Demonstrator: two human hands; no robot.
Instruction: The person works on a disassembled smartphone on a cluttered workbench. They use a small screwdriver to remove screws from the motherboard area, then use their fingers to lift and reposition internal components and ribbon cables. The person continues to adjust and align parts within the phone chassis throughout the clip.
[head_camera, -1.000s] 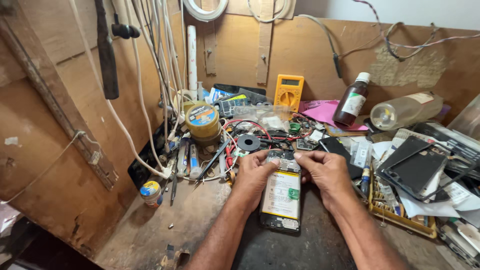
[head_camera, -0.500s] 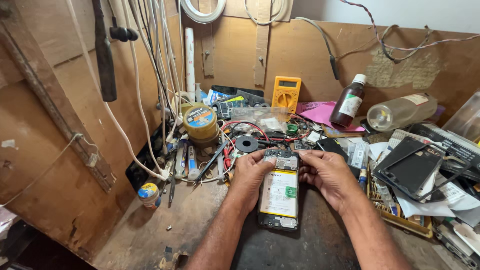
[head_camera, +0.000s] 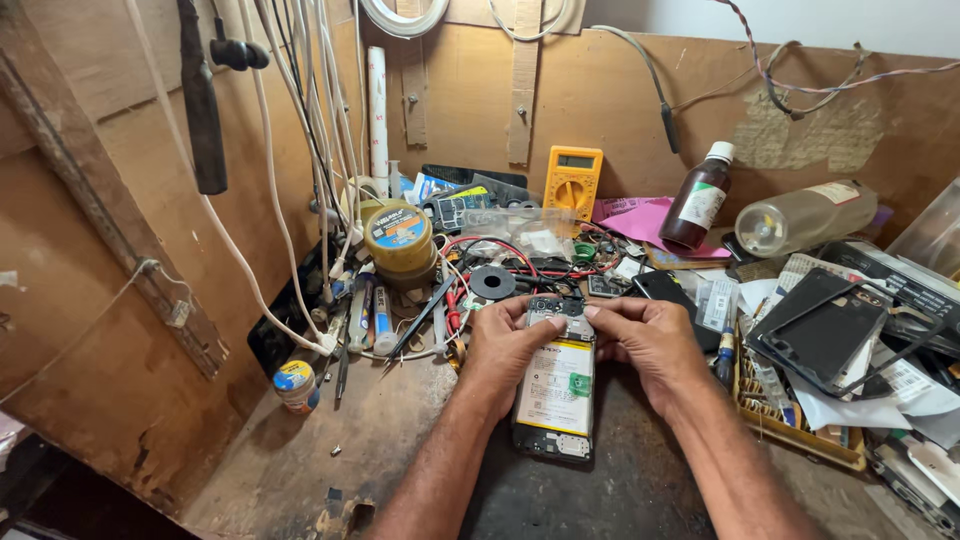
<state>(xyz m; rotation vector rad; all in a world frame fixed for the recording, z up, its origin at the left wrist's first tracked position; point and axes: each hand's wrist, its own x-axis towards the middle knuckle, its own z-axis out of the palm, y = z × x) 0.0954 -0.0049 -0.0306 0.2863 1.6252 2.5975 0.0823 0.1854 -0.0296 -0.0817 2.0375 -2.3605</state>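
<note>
An opened phone (head_camera: 556, 395) with its back cover off lies flat on a dark mat (head_camera: 560, 495), its pale battery showing. My left hand (head_camera: 503, 345) grips the phone's upper left side, thumb pressing on the top near the camera module. My right hand (head_camera: 647, 345) holds the upper right side, fingertips on the same top area. Both forearms reach in from the bottom of the view.
A yellow multimeter (head_camera: 573, 181) leans on the back wall. A brown bottle (head_camera: 699, 200), a clear bottle lying on its side (head_camera: 803, 215), a round tin (head_camera: 398, 238), a small jar (head_camera: 297, 386), tweezers and tubes, red wires, and phone frames (head_camera: 823, 330) crowd the wooden bench.
Both hands stay on the phone's top end. The view has shifted slightly; the fingers have moved a little closer together over the camera area.
</note>
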